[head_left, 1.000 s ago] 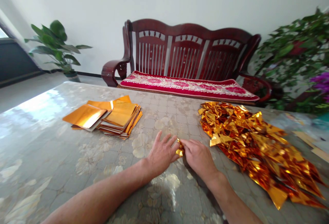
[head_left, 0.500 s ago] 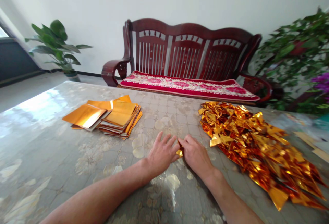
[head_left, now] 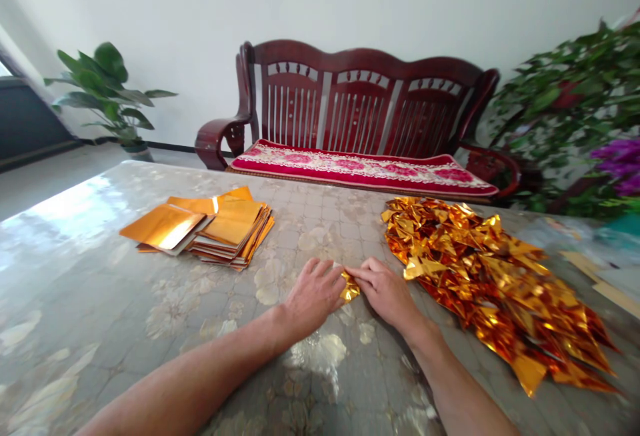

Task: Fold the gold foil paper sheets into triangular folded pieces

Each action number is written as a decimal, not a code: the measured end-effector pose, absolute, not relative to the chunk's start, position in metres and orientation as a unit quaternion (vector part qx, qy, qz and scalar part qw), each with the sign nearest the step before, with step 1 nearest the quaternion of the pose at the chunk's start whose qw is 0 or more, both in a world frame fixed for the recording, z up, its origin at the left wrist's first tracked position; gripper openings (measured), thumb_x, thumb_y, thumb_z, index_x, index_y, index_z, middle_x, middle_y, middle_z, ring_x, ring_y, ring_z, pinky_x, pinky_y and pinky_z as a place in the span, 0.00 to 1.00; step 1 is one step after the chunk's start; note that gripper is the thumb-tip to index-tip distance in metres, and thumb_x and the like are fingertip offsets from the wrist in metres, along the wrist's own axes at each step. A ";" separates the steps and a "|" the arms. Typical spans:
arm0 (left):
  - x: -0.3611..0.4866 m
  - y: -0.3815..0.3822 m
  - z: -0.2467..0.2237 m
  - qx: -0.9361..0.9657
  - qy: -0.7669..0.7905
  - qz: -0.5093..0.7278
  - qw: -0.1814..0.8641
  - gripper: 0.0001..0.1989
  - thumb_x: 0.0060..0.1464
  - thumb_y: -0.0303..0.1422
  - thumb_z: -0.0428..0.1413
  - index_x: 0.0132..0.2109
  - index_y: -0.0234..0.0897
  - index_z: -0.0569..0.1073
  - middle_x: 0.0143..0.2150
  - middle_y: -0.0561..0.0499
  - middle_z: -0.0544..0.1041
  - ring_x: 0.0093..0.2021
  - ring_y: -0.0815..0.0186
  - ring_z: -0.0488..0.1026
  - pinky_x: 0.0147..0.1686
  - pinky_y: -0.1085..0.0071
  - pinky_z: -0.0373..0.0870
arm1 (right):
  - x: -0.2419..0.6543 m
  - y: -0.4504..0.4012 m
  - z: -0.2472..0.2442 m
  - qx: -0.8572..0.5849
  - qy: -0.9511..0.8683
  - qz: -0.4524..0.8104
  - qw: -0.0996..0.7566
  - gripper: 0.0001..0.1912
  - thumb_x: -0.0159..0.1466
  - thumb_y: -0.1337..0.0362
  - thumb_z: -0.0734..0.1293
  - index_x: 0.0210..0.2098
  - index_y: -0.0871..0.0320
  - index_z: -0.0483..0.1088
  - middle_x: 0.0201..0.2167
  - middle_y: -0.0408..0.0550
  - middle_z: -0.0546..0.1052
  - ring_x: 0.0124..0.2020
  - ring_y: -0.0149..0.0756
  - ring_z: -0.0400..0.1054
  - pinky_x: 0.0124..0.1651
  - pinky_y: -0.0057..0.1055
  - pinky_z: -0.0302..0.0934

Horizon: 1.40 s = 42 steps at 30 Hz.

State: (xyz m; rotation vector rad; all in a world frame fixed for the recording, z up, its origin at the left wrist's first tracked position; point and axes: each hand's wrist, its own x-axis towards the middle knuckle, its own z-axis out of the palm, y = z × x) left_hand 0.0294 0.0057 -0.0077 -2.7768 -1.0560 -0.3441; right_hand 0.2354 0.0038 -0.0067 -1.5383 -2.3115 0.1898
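A small folded piece of gold foil paper (head_left: 351,287) lies on the table between my two hands, partly covered by them. My left hand (head_left: 316,291) rests over its left part, fingers bent and pressing it down on the tabletop. From the other side my right hand (head_left: 384,287) grips its upper right edge, index finger extended along it and the thumb hidden. To the left sits a stack of flat gold foil sheets (head_left: 233,228), some fanned out. A large heap of folded gold foil pieces (head_left: 480,276) spreads over the right side.
The table (head_left: 165,349) has a glossy, flower-patterned cover. Behind it stands a dark red wooden bench (head_left: 357,89) with a red floral cushion (head_left: 360,164). Clear plastic and card strips (head_left: 607,286) lie at the far right. Potted plants (head_left: 113,86) flank the bench.
More of the gold foil paper now shows between my hands. My left fingers have drawn closer together over it, and my right index finger has stretched out along its edge. The view has shifted slightly.
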 end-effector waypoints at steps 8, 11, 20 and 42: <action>0.029 0.007 -0.008 -0.931 -0.338 -0.121 0.065 0.10 0.66 0.38 0.52 0.49 0.38 0.69 0.50 0.48 0.74 0.55 0.57 0.66 0.53 0.58 0.61 | 0.235 0.005 -0.010 -0.526 -0.831 0.045 0.174 0.19 0.70 0.65 0.61 0.58 0.42 0.70 0.38 0.45 0.72 0.42 0.35 0.66 0.45 0.30 0.59; 0.030 0.005 -0.005 -0.930 -0.344 -0.115 0.060 0.09 0.65 0.37 0.53 0.48 0.38 0.70 0.48 0.48 0.74 0.51 0.57 0.68 0.48 0.59 0.63 | 0.234 0.004 -0.008 -0.507 -0.842 0.035 0.183 0.19 0.70 0.66 0.61 0.57 0.42 0.71 0.39 0.45 0.72 0.43 0.35 0.65 0.47 0.31 0.58; 0.027 -0.012 0.000 -0.962 -0.252 -0.091 0.049 0.01 0.63 0.28 0.54 0.42 0.37 0.70 0.40 0.49 0.74 0.40 0.62 0.70 0.39 0.65 0.65 | 0.227 -0.003 0.000 -0.509 -0.842 0.002 0.180 0.16 0.69 0.67 0.61 0.50 0.46 0.76 0.37 0.45 0.71 0.41 0.34 0.64 0.44 0.31 0.58; 0.001 0.039 0.010 -0.895 -0.410 -0.115 -0.134 0.04 0.58 0.29 0.58 0.39 0.42 0.77 0.38 0.54 0.78 0.41 0.65 0.75 0.39 0.73 0.66 | 0.214 0.002 0.000 -0.577 -0.783 0.084 0.217 0.06 0.61 0.65 0.69 0.39 0.54 0.73 0.39 0.45 0.74 0.45 0.38 0.65 0.47 0.32 0.57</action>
